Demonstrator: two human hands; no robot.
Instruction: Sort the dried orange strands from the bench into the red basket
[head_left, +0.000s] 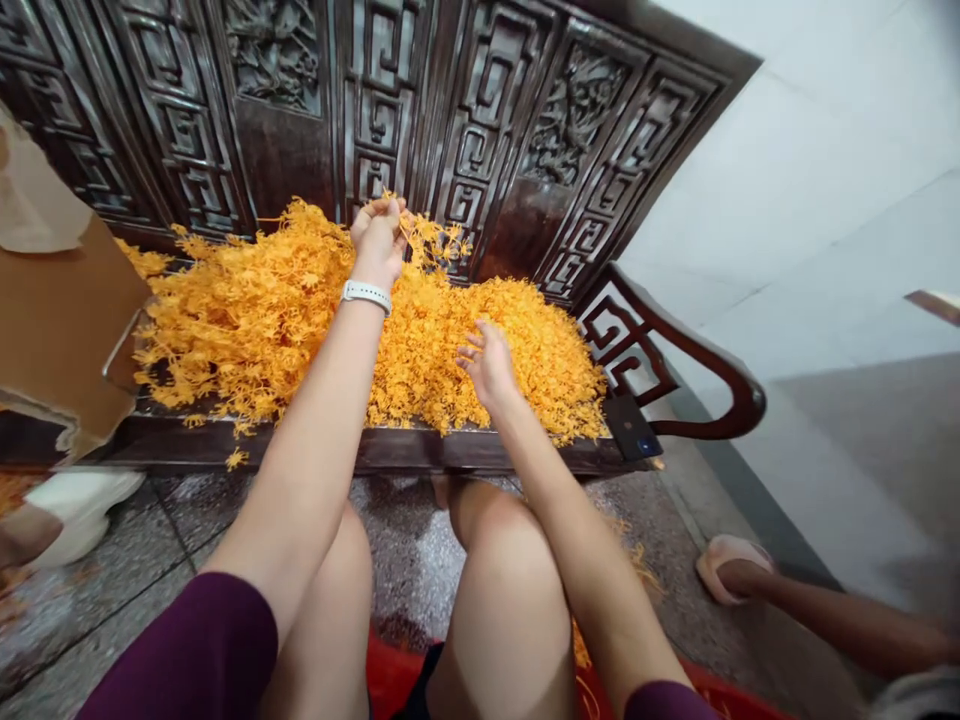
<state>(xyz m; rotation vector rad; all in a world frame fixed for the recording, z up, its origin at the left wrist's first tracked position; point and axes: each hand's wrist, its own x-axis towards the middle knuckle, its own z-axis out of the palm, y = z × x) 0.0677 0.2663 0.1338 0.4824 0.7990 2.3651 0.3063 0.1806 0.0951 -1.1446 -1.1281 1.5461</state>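
Observation:
A heap of orange, spidery artificial flower pieces [262, 300] covers the seat of a dark carved wooden bench [420, 452]. Raised over the back of the heap, my left hand [379, 238] has its fingers closed on a small orange flower cluster [441, 242], which sticks out to the right. A pale band [367, 294] circles that wrist. My right hand [491, 365] is lower and further right, over the heap, with its fingers apart and nothing held in them. Whether its fingertips touch the pieces, I cannot tell.
A dark phone [634, 430] lies at the seat's right end, beside the curved armrest [739, 405]. At left stands a torn cardboard box [67, 320]. Other people's feet in pale shoes show at left [82, 510] and right [731, 565]. Something red [394, 675] is beneath me.

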